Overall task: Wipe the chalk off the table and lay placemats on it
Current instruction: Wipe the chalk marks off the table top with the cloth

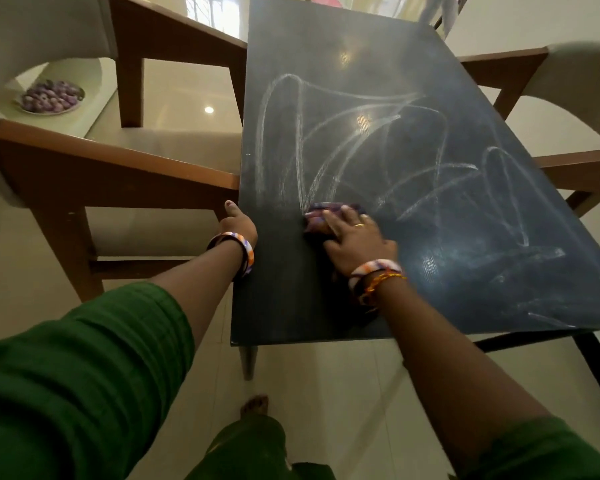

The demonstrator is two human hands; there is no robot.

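Note:
A dark table [361,46] stretches away from me, covered in white chalk scribbles [371,133] across its middle and right side. My right hand [355,242] presses a purple patterned cloth [321,216] flat on the tabletop near the left front, fingers spread over it. The strip of table in front of and left of the cloth looks free of chalk. My left hand [238,223] holds the table's left edge, thumb up along the side and the other fingers hidden under it. No placemats are in view.
Wooden chairs with pale seats stand on the left [125,168] and on the right [582,168] of the table. A bowl of purple round things [51,97] sits on the pale floor at the far left. My bare foot [255,405] is by the table's near leg.

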